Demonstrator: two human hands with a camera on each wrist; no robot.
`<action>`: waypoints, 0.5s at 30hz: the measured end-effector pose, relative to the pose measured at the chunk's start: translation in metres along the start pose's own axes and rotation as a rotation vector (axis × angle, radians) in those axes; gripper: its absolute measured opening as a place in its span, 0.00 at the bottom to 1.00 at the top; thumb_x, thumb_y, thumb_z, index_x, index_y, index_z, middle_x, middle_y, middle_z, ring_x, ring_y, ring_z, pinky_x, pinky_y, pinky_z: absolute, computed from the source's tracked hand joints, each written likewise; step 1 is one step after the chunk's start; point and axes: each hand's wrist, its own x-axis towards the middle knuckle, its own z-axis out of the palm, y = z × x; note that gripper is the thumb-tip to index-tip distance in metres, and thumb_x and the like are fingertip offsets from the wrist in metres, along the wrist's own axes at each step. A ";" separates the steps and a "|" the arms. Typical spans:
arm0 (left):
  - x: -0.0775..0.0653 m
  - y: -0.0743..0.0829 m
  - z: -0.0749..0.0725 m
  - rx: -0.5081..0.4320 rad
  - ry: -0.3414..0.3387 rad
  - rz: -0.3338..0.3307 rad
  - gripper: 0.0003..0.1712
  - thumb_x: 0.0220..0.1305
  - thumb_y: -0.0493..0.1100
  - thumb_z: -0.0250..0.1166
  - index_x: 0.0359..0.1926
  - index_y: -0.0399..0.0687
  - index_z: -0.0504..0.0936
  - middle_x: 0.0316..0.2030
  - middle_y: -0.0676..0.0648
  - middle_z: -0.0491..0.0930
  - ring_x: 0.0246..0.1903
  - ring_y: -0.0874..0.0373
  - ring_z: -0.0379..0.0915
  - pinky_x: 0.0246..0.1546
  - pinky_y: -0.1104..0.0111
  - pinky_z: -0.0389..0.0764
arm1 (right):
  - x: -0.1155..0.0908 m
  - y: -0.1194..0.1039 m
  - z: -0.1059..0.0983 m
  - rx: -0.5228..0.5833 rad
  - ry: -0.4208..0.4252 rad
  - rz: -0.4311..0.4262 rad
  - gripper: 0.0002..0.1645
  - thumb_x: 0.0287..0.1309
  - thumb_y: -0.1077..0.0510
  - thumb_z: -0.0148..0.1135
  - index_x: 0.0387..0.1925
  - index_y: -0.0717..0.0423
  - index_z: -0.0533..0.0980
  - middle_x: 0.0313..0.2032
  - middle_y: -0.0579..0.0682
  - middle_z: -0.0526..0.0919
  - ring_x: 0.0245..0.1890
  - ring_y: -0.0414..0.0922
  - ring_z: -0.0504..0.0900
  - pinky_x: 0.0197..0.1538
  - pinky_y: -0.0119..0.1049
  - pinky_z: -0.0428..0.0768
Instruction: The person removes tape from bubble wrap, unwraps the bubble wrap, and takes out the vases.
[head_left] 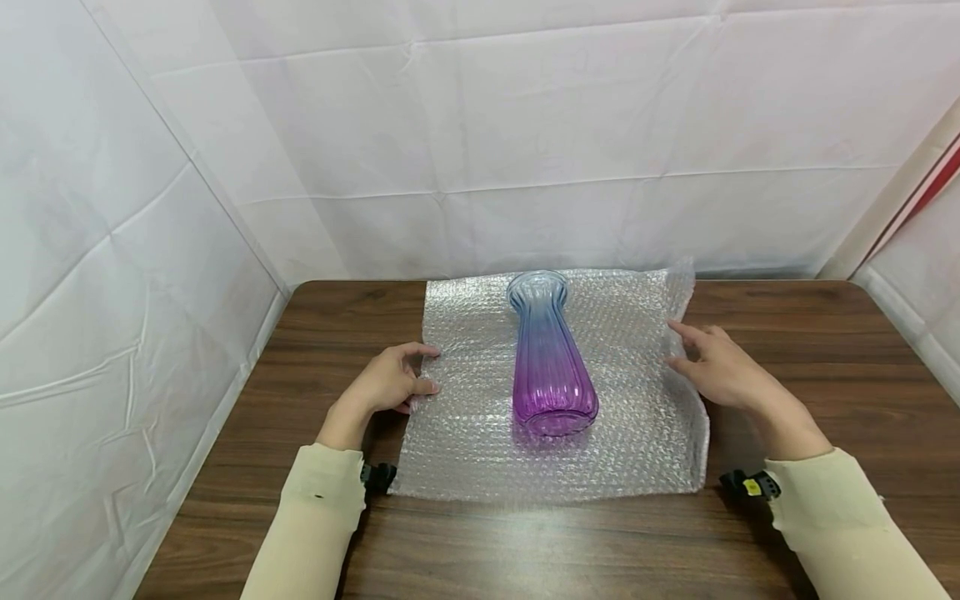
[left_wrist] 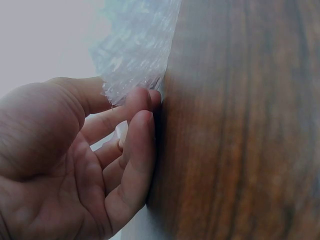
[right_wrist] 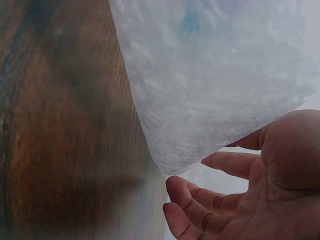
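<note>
A ribbed glass vase (head_left: 551,367), blue at the mouth and purple at the base, lies on its side on a sheet of bubble wrap (head_left: 465,450). Its mouth points to the back of the table. At the sheet's left edge, my left hand (head_left: 386,379) holds the wrap between thumb and fingers; in the left wrist view curled fingers (left_wrist: 135,155) meet the wrap's edge. My right hand (head_left: 720,367) holds the right edge, which curls up slightly. In the right wrist view a wrap corner (right_wrist: 175,160) hangs by the fingertips.
The sheet lies on a dark wood-grain table (head_left: 480,550). White cloth walls (head_left: 480,150) stand behind and to the left of the table. A red strip (head_left: 933,187) shows at the far right. Each wrist wears a black strap device.
</note>
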 end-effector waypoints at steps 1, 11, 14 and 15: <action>0.000 0.000 0.000 0.002 0.000 -0.001 0.33 0.63 0.37 0.75 0.68 0.52 0.78 0.18 0.50 0.73 0.16 0.58 0.70 0.22 0.65 0.82 | 0.000 0.000 0.000 -0.001 -0.003 0.003 0.42 0.78 0.51 0.53 0.82 0.61 0.50 0.66 0.78 0.62 0.59 0.69 0.72 0.54 0.65 0.75; -0.001 0.000 0.000 0.005 -0.001 -0.001 0.33 0.63 0.38 0.75 0.68 0.52 0.77 0.17 0.49 0.73 0.15 0.58 0.70 0.21 0.65 0.81 | 0.000 0.003 0.000 -0.016 -0.015 0.001 0.40 0.78 0.53 0.53 0.81 0.62 0.51 0.65 0.78 0.63 0.62 0.71 0.68 0.55 0.67 0.73; -0.001 0.000 0.000 0.008 0.001 -0.001 0.32 0.63 0.38 0.74 0.68 0.53 0.77 0.17 0.49 0.73 0.15 0.58 0.70 0.21 0.65 0.81 | 0.000 0.004 0.000 -0.016 -0.015 -0.004 0.40 0.77 0.53 0.54 0.81 0.62 0.52 0.64 0.78 0.64 0.62 0.70 0.68 0.55 0.67 0.73; -0.001 0.000 0.000 0.009 0.002 -0.001 0.32 0.63 0.38 0.74 0.68 0.53 0.77 0.17 0.49 0.73 0.15 0.59 0.70 0.21 0.65 0.81 | 0.000 0.005 0.000 -0.016 -0.015 -0.005 0.40 0.77 0.53 0.54 0.81 0.62 0.52 0.63 0.78 0.64 0.62 0.70 0.68 0.55 0.67 0.73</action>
